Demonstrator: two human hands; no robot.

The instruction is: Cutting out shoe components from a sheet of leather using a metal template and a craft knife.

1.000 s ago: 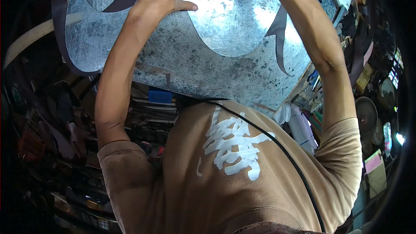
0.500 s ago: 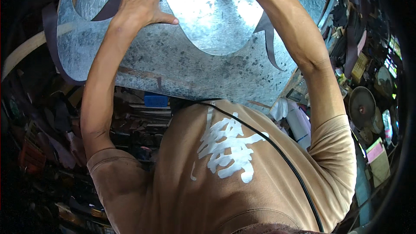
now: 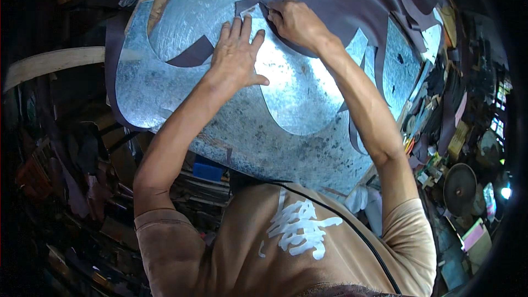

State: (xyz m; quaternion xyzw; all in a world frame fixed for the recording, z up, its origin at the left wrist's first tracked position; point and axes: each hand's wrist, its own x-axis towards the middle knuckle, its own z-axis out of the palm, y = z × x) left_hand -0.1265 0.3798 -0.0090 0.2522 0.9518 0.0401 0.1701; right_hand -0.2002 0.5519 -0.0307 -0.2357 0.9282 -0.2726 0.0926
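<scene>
My left hand (image 3: 237, 58) lies flat with spread fingers along the left edge of a shiny metal template (image 3: 302, 96) with a rounded lower end. My right hand (image 3: 300, 25) is closed at the template's upper right, knuckles up. Whatever it grips is hidden under the fingers. A dark brown leather sheet (image 3: 341, 0) spreads beyond my right hand, and its cut edge runs along the template there. Another leather piece (image 3: 192, 52) with a pointed corner shows to the left of my left hand. All of this rests on a mottled metal-topped table (image 3: 264, 157).
Leather hangs past the table's left edge (image 3: 113, 60), near a curved wooden strip (image 3: 58, 66). A blue box (image 3: 208, 169) sits below the front edge. A black cable (image 3: 352, 225) crosses my shirt. Cluttered tools and scraps, with a round disc (image 3: 460, 182), stand at the right.
The view has shifted so the table sits lower and my right hand, out of view before, now shows. My left hand has moved rightward onto the template's edge.
</scene>
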